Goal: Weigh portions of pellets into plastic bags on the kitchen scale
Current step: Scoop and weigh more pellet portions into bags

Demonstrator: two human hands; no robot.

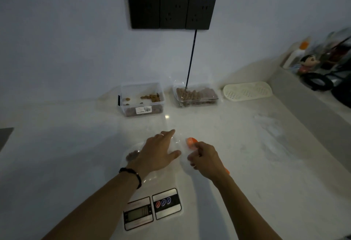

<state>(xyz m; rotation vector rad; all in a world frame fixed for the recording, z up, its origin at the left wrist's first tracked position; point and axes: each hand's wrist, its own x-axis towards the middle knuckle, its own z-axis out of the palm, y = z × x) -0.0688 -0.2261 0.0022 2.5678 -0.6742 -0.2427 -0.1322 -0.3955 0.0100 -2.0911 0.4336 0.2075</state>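
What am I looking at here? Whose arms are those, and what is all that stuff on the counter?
The picture comes from a camera worn on a person's head, so you look down at their own two arms. The left hand, fingers stretched out, lies on a clear plastic bag that sits on a kitchen scale. A few brown pellets are in the bag. The right hand grips an orange scoop. Further back on the white counter stand a clear box with more pellets and a stack of filled bags. On the wall are dark power sockets.
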